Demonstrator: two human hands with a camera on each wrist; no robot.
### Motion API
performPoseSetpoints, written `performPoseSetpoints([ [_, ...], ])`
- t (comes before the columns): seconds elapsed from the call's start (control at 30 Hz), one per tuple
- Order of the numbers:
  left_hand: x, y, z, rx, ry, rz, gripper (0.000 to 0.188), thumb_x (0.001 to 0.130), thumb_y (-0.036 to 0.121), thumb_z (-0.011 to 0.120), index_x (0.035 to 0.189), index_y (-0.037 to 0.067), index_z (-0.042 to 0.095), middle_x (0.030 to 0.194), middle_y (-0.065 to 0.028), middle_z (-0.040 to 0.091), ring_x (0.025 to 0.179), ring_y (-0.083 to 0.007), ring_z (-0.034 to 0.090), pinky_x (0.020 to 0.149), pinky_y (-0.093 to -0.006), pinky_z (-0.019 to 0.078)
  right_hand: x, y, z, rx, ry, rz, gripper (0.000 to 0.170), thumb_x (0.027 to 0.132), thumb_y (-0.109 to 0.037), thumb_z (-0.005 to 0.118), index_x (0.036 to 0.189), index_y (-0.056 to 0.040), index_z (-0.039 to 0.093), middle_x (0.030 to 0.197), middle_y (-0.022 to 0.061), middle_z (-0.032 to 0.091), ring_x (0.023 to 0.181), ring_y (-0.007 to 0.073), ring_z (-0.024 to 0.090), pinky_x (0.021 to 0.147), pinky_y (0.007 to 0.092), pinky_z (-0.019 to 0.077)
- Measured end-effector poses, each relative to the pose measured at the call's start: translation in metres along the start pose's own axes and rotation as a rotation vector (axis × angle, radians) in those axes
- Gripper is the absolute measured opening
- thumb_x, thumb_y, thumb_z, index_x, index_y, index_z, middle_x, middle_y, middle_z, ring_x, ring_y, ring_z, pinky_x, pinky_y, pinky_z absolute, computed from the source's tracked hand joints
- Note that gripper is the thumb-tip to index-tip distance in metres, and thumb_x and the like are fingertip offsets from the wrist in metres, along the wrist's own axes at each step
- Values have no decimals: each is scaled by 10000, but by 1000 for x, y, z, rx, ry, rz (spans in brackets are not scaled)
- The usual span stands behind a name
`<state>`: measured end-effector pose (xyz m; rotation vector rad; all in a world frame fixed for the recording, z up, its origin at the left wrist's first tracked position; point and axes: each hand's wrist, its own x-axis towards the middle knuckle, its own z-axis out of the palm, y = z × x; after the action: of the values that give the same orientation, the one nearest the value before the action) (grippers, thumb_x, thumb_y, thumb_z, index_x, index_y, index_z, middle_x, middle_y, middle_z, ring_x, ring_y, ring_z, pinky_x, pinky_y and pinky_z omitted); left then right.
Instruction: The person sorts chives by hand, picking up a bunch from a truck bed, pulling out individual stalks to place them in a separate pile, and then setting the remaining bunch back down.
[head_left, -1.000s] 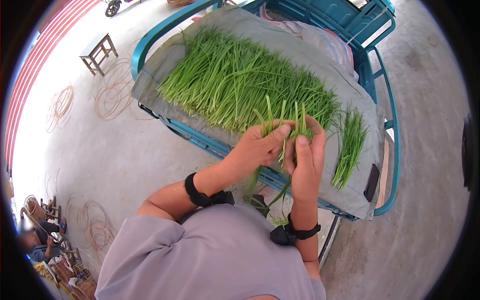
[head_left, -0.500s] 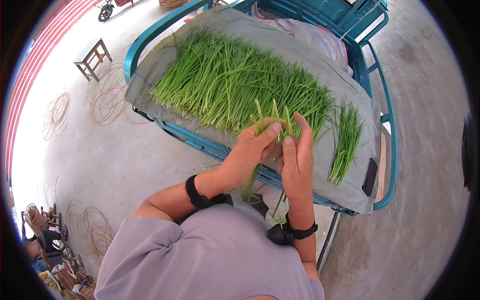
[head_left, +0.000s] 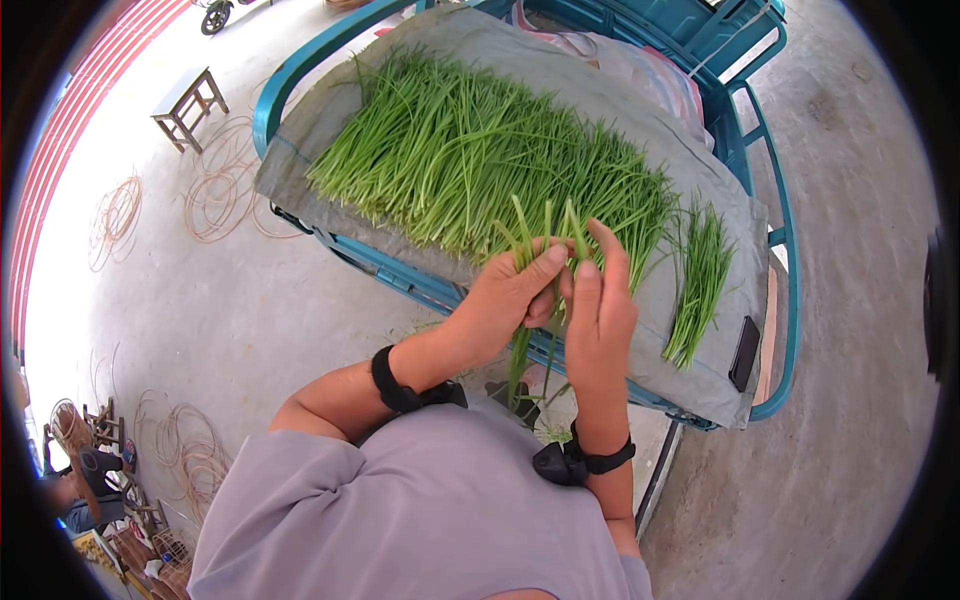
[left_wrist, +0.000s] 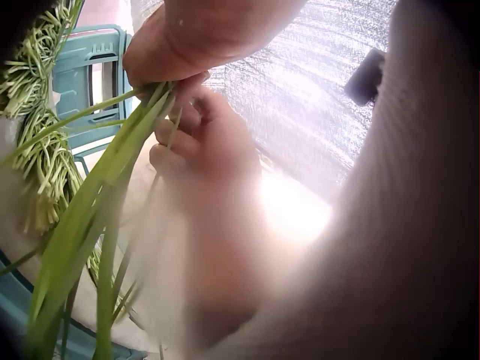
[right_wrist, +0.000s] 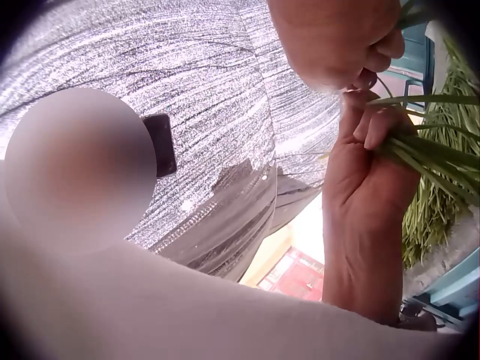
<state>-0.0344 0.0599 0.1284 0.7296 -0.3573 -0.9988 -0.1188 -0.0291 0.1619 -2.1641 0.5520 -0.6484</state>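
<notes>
In the head view, my left hand [head_left: 500,305] grips a small bunch of chives [head_left: 522,240], stem ends up between thumb and fingers. Their long flat leaves [left_wrist: 112,184] hang below that hand in the left wrist view. Close beside it, my right hand [head_left: 600,320] pinches a chive stalk [head_left: 577,232] near its thumb tip, index finger raised. The right wrist view shows the left hand's fingers [right_wrist: 382,124] curled round the leaves. Beyond both hands lies a broad heap of chives [head_left: 470,150] on a grey sheet [head_left: 640,110].
A smaller pile of chives [head_left: 700,285] and a dark phone [head_left: 744,353] lie at the sheet's right side. Under the sheet is a blue cart [head_left: 790,300] with raised rails. A stool [head_left: 190,105] and coiled cords [head_left: 215,200] are on the floor; a person [head_left: 85,490] sits at lower left.
My right hand has moved left, closer to the left hand, and its index finger is now raised. The left hand keeps its grip on the bunch. The view has shifted slightly.
</notes>
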Motion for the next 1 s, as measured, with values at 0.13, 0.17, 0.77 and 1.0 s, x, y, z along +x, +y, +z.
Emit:
performPoseSetpoints([
  [0.13,-2,3,2,82,-37,-45,264,997,279,420,1096,81,563,732,56,466,567,-46,359,493,-193,291,-2,-5,4,-110,9,-23,438,961,-250,421,1341,-34,380,991,130,644,702,253,633,647,351,479],
  [0.17,-2,2,2,90,-32,-60,266,997,281,419,1095,78,561,732,56,463,568,-47,355,495,-194,287,-2,-5,3,-125,-21,-14,448,959,-253,427,1343,-29,373,993,130,642,737,255,629,670,354,478],
  [0.77,72,34,-22,96,-27,-36,250,972,285,473,1069,69,556,865,17,612,612,-56,439,536,-192,412,-2,41,-1,1246,-695,640,391,916,-177,550,1239,16,440,894,59,587,709,171,624,596,346,560],
  [1.0,119,30,-59,6,78,-12,275,981,248,441,1118,33,544,958,-56,652,858,-177,624,760,-324,546,-2,38,-4,1528,-621,771,328,952,-120,467,1227,57,454,913,76,627,739,144,653,591,283,584],
])
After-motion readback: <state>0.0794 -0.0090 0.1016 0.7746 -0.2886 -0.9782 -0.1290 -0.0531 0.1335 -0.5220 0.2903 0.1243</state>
